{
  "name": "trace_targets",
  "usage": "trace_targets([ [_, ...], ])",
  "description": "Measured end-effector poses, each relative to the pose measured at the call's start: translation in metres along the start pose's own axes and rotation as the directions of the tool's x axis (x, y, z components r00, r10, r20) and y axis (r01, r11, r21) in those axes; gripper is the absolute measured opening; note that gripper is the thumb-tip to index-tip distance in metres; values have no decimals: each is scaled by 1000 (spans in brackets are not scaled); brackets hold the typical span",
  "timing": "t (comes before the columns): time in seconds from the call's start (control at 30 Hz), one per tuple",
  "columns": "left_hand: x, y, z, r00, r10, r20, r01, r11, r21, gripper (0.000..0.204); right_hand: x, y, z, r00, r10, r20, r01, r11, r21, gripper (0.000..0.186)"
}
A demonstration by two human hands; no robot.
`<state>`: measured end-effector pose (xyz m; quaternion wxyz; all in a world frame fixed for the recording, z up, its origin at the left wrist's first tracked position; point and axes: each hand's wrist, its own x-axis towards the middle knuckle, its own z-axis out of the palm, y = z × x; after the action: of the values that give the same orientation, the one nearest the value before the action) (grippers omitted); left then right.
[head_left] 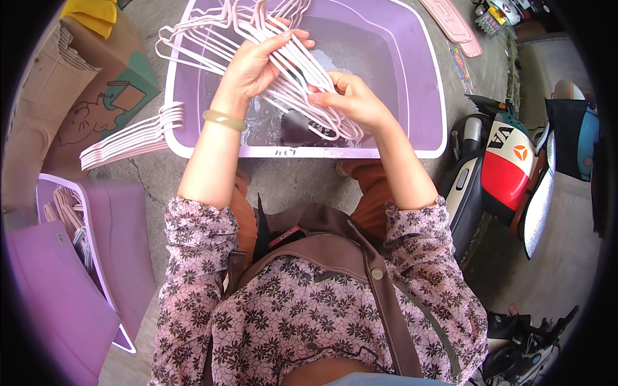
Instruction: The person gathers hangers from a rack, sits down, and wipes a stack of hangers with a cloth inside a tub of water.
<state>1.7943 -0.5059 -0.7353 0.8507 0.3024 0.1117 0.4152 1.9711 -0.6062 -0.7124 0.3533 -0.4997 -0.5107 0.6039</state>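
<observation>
Over a large purple plastic basin (418,83) of water, both my hands grip a bundle of pale pink hangers (325,122). My left hand (254,71), with a pale bangle at the wrist, is closed round the bundle's upper middle. My right hand (347,100) holds its lower right part, thumb across the wires. The hooks point up past the basin's far edge. A dark object (293,128), too hidden to identify, sits in the water beneath. Another row of pink hangers (132,138) rests at the basin's left rim.
Cardboard boxes (109,77) with a yellow item (93,16) stand at the upper left. An open purple bin (119,238) at the lower left holds more hangers. Parked scooters (508,164) crowd the right. Pink plastic lids (444,22) lie on the concrete beyond the basin.
</observation>
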Motion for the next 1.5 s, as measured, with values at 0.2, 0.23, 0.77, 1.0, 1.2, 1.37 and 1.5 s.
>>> trace_targets([
  [0.2,-8,-7,0,987,-128,-96,153,935,321,23,2,-3,0,997,-6,-73,3,999,-31,24],
  [0.23,-10,-8,4,986,-126,-106,154,932,327,24,4,-1,-3,998,-1,-70,-3,998,-56,24],
  [0.77,-9,-16,7,995,-64,80,41,964,263,28,10,0,-9,993,101,-66,-107,989,-104,18],
  [1.0,-7,-15,6,991,-80,105,44,950,308,32,7,-8,-8,978,195,-79,-200,978,-56,12],
  [1.2,-7,-14,5,993,-79,84,52,957,287,33,7,-8,-6,987,147,-72,-150,988,-40,12],
  [1.37,-10,-13,8,995,-60,82,35,959,280,32,9,-7,-8,992,120,-42,-124,983,-132,13],
  [1.5,-9,-14,8,996,-50,77,27,961,274,32,10,-6,-5,988,128,-87,-136,987,-83,14],
])
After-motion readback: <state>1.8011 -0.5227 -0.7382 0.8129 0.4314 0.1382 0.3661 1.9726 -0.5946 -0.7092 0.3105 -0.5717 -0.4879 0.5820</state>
